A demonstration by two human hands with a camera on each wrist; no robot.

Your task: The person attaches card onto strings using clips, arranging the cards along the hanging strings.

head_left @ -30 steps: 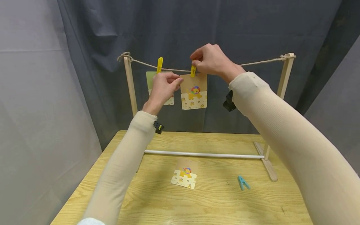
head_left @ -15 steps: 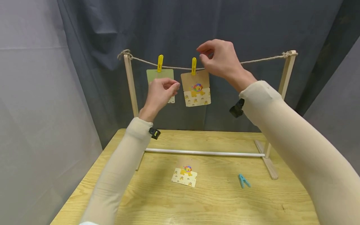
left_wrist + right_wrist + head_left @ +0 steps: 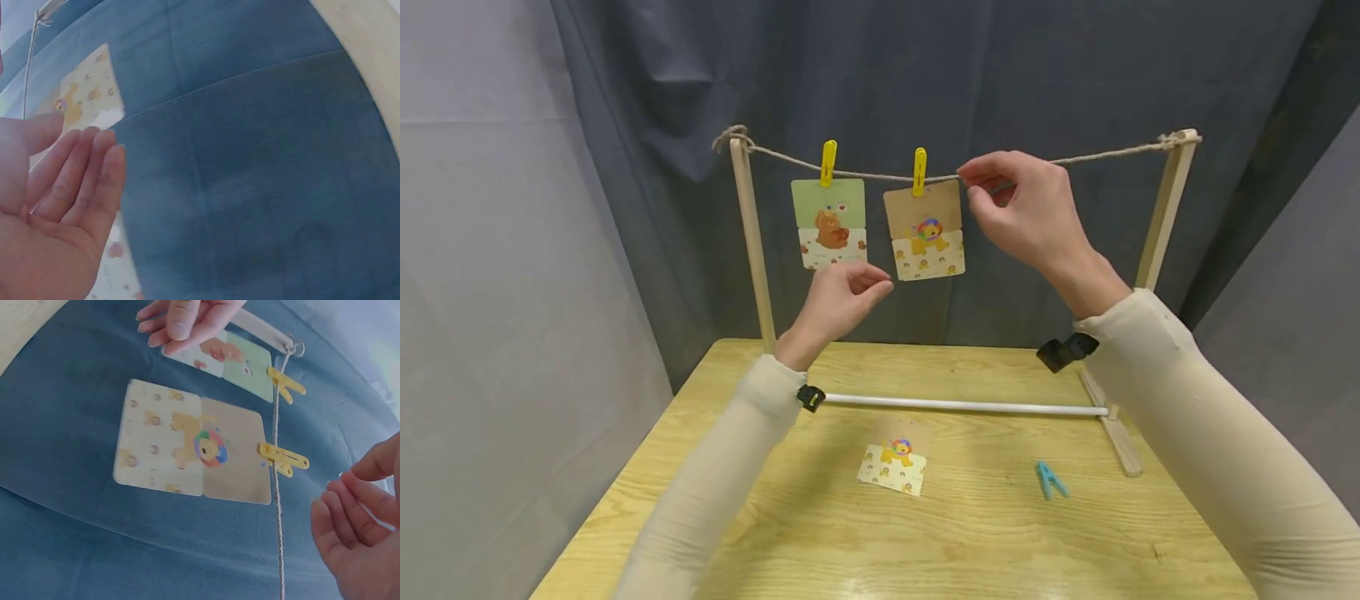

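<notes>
Dark curtain (image 3: 1000, 83) behind wood table (image 3: 1000, 533). Lion card (image 3: 927, 237) hangs on rope (image 3: 880, 176) by yellow clip (image 3: 919, 171), R of bear card (image 3: 831, 223), also clipped. L hand (image 3: 837, 298) near cards' lower edges, R hand (image 3: 1036, 210) near lion card; both w/ fingers loosely bent, nothing held. 2nd lion card (image 3: 895, 460) + blue clip (image 3: 1045, 481) on table.

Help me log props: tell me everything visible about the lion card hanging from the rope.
The lion card looks like stiff paper with rounded corners: tan above, cream with small motifs below, and a colourful-maned yellow lion spanning the join. A yellow clothespin clips its top edge to the rope; it hangs slightly tilted. Neither the left hand nor the right hand grips it.
</notes>
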